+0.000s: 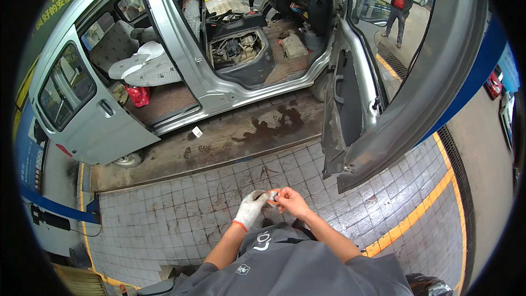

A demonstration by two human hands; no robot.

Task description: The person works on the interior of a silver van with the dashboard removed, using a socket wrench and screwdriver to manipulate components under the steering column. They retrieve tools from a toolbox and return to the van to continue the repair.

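Note:
My left hand (pixel 250 209) wears a soiled white knit work glove with an orange cuff. My right hand (pixel 293 203) is bare. Between them, in front of my body, both hands pinch a small white and orange bundle, which looks like a second work glove (pixel 271 197) with its orange cuff edge at my right fingers. Much of it is hidden by the fingers. Beyond my hands stands a silver van (pixel 219 96), its side door and front door open. An uncovered engine (pixel 236 52) shows in the front seat area.
The open front door (pixel 350 93) juts toward me at the right. A dark platform (pixel 219 148) with wet stains runs beneath the van. A white slip (pixel 197 131) lies on it. Yellow lines (pixel 411 216) cross the tiled floor. Another person (pixel 399 8) stands beyond the door window.

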